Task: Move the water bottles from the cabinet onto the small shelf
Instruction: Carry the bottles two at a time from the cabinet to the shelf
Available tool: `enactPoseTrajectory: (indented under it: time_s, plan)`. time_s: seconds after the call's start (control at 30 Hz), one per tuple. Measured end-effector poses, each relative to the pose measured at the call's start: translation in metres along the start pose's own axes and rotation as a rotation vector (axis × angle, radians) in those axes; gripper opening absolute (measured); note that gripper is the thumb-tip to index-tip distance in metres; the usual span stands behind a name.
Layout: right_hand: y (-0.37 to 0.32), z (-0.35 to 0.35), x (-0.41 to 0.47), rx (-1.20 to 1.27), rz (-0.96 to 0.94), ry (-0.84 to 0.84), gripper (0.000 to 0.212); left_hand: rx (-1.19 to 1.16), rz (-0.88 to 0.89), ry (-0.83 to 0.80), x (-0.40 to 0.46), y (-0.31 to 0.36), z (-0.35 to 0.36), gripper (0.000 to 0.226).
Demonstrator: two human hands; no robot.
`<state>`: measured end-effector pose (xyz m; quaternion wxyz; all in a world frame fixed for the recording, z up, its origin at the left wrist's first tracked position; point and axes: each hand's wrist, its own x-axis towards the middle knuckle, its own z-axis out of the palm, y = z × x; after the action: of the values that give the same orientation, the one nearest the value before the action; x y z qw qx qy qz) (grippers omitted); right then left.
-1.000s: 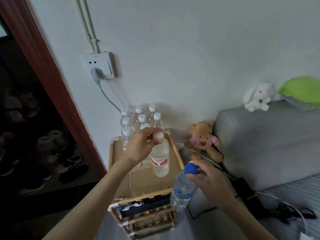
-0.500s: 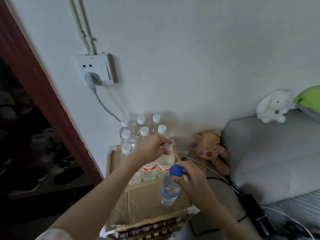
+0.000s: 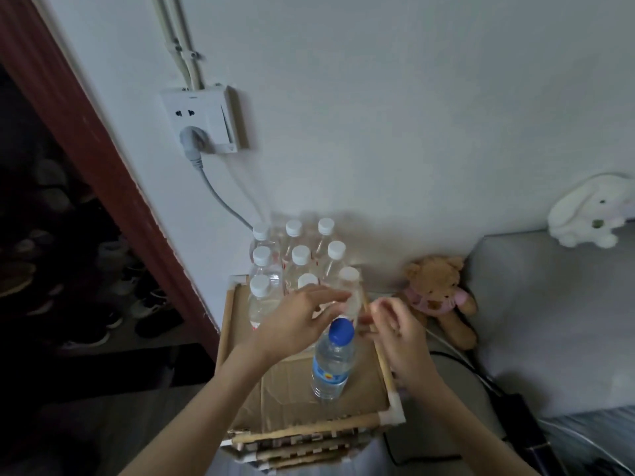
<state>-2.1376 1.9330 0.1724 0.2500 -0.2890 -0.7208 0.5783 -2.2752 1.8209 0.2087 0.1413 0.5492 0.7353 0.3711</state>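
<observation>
Both our left hand [image 3: 302, 321] and right hand [image 3: 395, 329] hover empty and loose, so the blue-capped bottle [image 3: 332, 364] stands unsupported on the small shelf [image 3: 385, 365].

At lower centre of the frame stands a small bamboo-framed shelf [image 3: 386, 367], its top lined with brown cardboard [image 3: 292, 389]. Nine white-capped water bottles [image 3: 263, 269] stand upright in three rows at its far end against the wall. A blue-capped bottle [image 3: 332, 364] stands alone nearer the front edge.
</observation>
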Motion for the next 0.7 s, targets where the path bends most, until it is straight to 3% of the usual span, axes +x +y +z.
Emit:
enactPoseTrajectory:
  time_s: [0.1, 0.17, 0.3, 0.5, 0.7]
  plan:
    - [-0.006, -0.009, 0.028, -0.286, -0.146, 0.082, 0.024, -0.037, -0.047, -0.145, -0.016, 0.001, 0.005, 0.035]
    - [-0.015, -0.011, 0.047, -0.442, -0.216, -0.066, 0.040, -0.007, -0.077, -0.153, -0.023, 0.000, 0.004, 0.038]
    - [-0.018, -0.004, 0.065, -0.605, -0.247, -0.355, 0.051, 0.061, -0.123, -0.102, -0.028, -0.004, -0.007, 0.034]
    - [-0.024, 0.001, 0.076, -0.724, -0.265, -0.419, 0.049, 0.099, -0.258, 0.040, -0.046, -0.023, -0.029, 0.034]
    - [-0.026, 0.005, 0.081, -0.752, -0.277, -0.324, 0.041, 0.086, -0.370, 0.219, -0.061, -0.028, -0.041, 0.029]
